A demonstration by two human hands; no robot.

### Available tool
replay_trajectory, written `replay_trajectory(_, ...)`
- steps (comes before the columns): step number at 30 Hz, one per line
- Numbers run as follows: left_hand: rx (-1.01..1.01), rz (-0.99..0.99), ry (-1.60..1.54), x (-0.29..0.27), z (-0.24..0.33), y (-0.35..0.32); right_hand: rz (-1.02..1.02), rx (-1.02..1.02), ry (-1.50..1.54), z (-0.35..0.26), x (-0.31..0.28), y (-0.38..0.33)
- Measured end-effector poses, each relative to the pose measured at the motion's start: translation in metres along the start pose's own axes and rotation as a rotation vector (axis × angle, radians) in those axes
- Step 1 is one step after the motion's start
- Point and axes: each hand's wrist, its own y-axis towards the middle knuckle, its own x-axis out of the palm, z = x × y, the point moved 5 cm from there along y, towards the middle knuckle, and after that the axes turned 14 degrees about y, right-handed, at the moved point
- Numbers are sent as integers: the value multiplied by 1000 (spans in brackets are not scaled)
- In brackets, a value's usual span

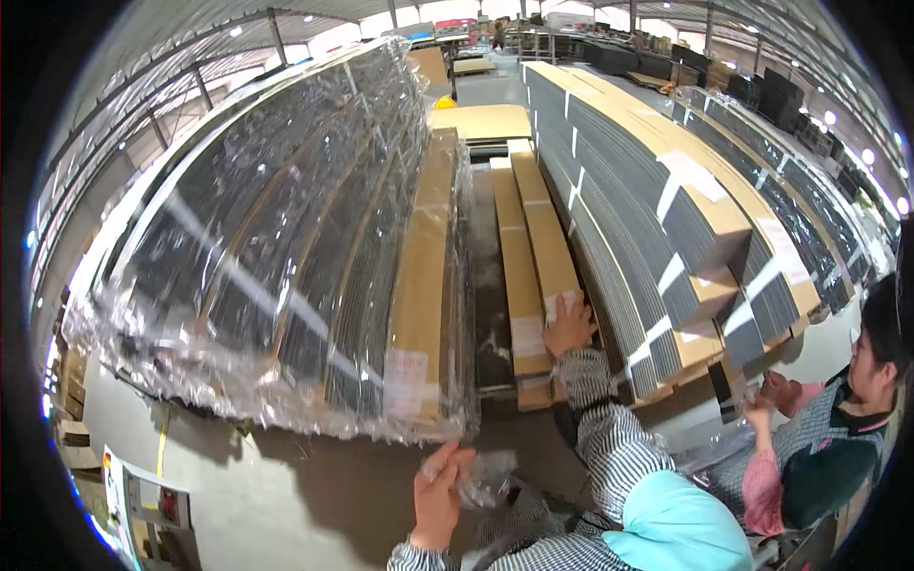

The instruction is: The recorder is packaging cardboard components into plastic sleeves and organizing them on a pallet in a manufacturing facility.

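Observation:
My left hand [438, 490] is closed, its fingers pinched on crumpled clear plastic film [487, 476] just off the near edge of a film-wrapped stack. My right hand [569, 325] lies with spread fingers on the near end of a long, narrow cardboard-topped pack [545, 224]. A second narrow cardboard-topped pack [514, 257] runs alongside it on the left. To the left stands the large stack of dark panels wrapped in clear film [257, 247], with a cardboard strip [419, 285] along its right side. What lies under my right palm is hidden.
Tall stacks of dark grey packs [619, 181] with cardboard tops and white tape rise on the right. At the lower right a co-worker [819, 447] in pink sleeves handles clear film beside a dark strip. More wrapped stacks [790, 181] stand farther right. Grey floor [238, 495] shows at the lower left.

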Motion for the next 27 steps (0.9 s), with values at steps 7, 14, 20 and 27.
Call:
replay_trajectory(7, 299, 14, 7, 0, 23, -62, -2, -288, 26, 38, -65, -200)
replay_trajectory(14, 359, -92, -59, 23, 7, -126, -574, 23, 1739, -13, -146, -353)
replay_trajectory(20, 269, -98, 70, 6, -19, -149, -335, 113, 1740, 33, -174, -394)
replay_trajectory(27, -194, -522, -306, 56, -74, -156, -1105, 195, 2345, 53, -180, -417)
